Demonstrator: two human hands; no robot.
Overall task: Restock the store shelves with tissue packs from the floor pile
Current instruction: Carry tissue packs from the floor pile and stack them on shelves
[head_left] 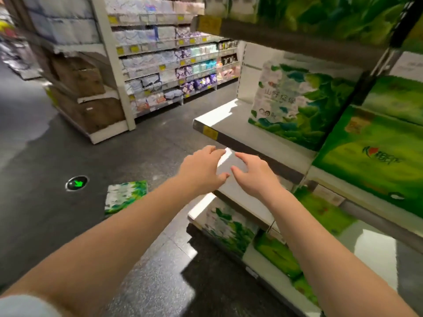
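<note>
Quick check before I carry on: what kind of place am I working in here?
Almost certainly a supermarket aisle: tiered shelves with yellow price tags, rows of packaged paper goods across the aisle, and green tissue packs shelved beside both hands.

Bright store light, soft and smeared picture

Light falls from above: white glare on the middle shelf (231, 115) and glossy floor (146, 266), with a hard jagged shadow at the shelving's foot. Far shelves (164, 62) and the top corners are blurred and blocky; wide-angle bending tilts uprights at the edges.
</note>
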